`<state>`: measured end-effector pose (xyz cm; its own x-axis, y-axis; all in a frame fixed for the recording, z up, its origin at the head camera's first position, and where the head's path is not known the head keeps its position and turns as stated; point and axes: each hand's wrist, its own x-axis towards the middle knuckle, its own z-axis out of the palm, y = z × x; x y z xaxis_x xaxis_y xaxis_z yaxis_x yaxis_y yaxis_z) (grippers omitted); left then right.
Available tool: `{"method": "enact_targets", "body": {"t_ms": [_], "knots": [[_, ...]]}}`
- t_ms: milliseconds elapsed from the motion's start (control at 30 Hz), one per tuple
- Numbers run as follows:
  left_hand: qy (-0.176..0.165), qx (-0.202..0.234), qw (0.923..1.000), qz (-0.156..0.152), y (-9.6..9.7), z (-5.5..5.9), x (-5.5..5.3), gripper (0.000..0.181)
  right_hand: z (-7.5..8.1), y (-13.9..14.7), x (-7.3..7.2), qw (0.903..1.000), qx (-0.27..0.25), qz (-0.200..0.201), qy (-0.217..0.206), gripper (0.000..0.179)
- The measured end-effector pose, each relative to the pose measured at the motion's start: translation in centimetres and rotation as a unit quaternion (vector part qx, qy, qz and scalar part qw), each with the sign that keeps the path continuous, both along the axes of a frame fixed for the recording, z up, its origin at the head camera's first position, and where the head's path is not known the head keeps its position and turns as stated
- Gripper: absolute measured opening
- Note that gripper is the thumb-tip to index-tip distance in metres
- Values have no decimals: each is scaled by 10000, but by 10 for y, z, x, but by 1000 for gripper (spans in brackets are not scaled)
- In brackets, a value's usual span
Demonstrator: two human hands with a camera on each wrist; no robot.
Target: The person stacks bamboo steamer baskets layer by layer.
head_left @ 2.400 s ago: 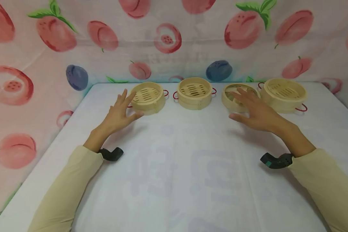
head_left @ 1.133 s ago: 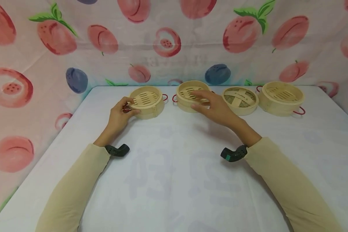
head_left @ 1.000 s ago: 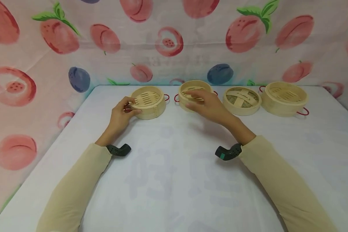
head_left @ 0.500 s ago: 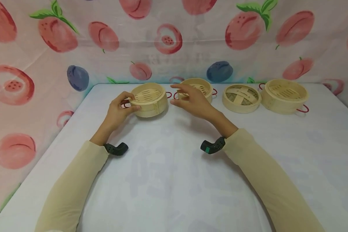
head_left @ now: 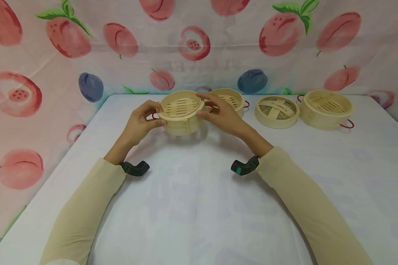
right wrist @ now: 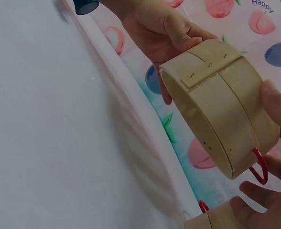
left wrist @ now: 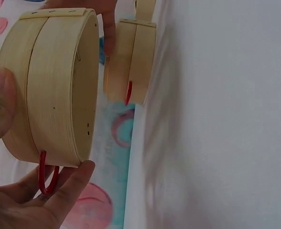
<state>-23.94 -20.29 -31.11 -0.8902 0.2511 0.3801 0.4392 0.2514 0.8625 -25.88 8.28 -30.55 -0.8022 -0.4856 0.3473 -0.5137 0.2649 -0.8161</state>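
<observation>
A round bamboo steamer basket (head_left: 180, 112) with a slatted bottom and red handles is held above the white table, its shadow beneath. My left hand (head_left: 140, 121) grips its left side, thumb in front and fingers by the red handle (left wrist: 48, 179). At the right side, my right hand (head_left: 223, 116) pinches the rim between thumb and fingers. In the right wrist view, the right thumb (right wrist: 276, 102) lies on the basket wall near the other red handle (right wrist: 259, 167). Partly hidden behind the right hand stands a second steamer basket (head_left: 233, 99).
Further right along the back edge of the table (head_left: 199, 191) sit a woven bamboo lid (head_left: 277, 112) and a third steamer basket (head_left: 326, 110) with red handles. A fruit-print cloth (head_left: 215, 66) hangs behind. Dark wrist devices (head_left: 136, 168) stick out from both sleeves.
My left hand has taken hold of the leftmost basket, lifted it and shifted it right. From above the lid, my right hand has come left to the basket's right rim.
</observation>
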Motion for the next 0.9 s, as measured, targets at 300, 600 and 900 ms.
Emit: {"method": "enact_targets", "body": {"t_ms": [300,600,900], "knots": [[-78,313,9992,-250,6,1,4,33,6,8,6,9991,234,171,-295,55],[16,593,9966,-570,24,7,18,37,24,22,37,9982,-211,182,-539,54],[-87,602,9946,-846,49,9,26,37,15,52,43,9981,-46,-57,-607,55]]}}
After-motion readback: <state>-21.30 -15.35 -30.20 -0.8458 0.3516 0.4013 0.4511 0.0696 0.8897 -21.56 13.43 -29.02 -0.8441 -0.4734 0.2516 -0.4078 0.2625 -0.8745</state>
